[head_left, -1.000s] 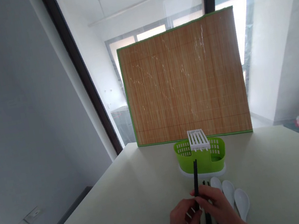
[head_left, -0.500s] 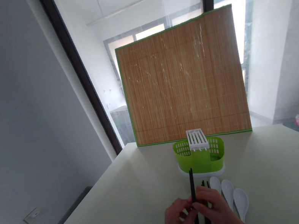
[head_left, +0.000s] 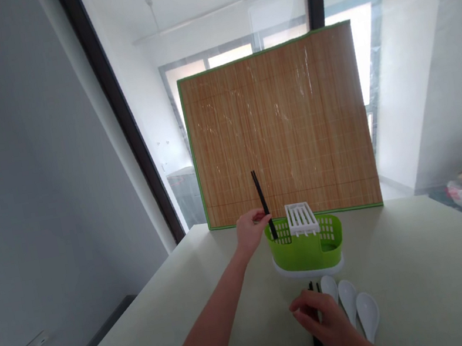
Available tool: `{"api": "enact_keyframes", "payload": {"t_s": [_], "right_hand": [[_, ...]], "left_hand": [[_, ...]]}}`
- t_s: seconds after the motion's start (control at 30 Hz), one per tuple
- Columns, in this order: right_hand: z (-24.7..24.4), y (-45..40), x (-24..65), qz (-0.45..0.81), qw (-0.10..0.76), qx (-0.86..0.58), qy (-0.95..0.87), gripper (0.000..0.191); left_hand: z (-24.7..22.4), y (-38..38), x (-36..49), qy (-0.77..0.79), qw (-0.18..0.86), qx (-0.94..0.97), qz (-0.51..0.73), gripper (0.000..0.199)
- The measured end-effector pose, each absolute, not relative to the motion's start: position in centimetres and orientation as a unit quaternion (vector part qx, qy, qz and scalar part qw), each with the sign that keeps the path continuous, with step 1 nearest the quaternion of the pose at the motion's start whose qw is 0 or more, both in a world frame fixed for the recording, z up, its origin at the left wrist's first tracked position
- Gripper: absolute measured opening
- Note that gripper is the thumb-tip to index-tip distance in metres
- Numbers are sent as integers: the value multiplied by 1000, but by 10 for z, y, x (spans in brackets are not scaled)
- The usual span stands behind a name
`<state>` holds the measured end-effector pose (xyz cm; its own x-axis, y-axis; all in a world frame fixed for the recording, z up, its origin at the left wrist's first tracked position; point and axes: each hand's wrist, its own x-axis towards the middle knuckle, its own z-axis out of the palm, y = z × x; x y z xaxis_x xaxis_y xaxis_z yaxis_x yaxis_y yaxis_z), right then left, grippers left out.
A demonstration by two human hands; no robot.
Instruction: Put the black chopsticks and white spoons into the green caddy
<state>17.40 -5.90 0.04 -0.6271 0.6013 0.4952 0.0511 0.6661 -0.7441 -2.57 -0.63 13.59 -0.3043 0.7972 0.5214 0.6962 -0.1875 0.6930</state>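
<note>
The left hand (head_left: 250, 230), nearer the basket (head_left: 301, 256) by the table's (head_left: 408, 267) far edge, pinches chopsticks (head_left: 261, 194) steeply, tops leaning left, lower ends at its left opening; the right hand (head_left: 325, 317) curls well short, grip unclear.

Three spoons (head_left: 348, 295), one basket (head_left: 301, 256)
</note>
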Motion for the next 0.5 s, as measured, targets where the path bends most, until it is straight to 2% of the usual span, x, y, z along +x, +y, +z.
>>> {"api": "enact_keyframes", "payload": {"t_s": [0.13,0.5], "right_hand": [[-7,-57,171,330,375,-197,-843,16],[-5,-56,169,300,367,-204,-857,10]], "left_hand": [[122,34,-25,709,69,577,399,29],[92,70,-20,747,119,586,291,27]]}}
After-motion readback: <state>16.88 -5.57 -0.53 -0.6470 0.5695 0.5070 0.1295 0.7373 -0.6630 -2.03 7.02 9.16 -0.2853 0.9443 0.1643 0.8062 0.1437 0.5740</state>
